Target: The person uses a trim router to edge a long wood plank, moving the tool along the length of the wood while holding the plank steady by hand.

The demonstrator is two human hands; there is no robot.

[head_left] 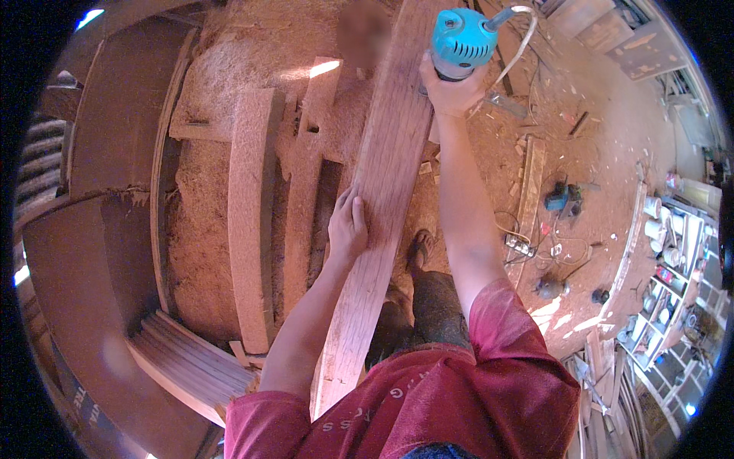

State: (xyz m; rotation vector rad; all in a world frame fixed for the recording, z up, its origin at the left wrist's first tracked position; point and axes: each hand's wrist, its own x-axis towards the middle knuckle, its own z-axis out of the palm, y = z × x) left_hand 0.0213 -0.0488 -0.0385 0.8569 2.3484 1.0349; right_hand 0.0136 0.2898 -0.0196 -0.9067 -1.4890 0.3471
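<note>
A long reddish-brown wooden plank (386, 164) runs away from my body toward the far edge of the view. Near its far part stands a teal handheld router (464, 38) with a pale cord leaving its top. My right hand (456, 93) is closed round the router's grey lower body, arm stretched out. Where the router's base meets the wood is mostly hidden by the hand. Closer to me, my left hand (349, 227) grips the plank's left edge, its thumb on top and the other fingers down along the side.
Thick timber beams (252, 214) lie left of the plank on sawdust-covered ground. Curved stacked boards (191, 367) sit at the lower left. To the right are another teal power tool (562, 197), a power strip (520, 245) with loose cords, and a cluttered shelf (665, 294).
</note>
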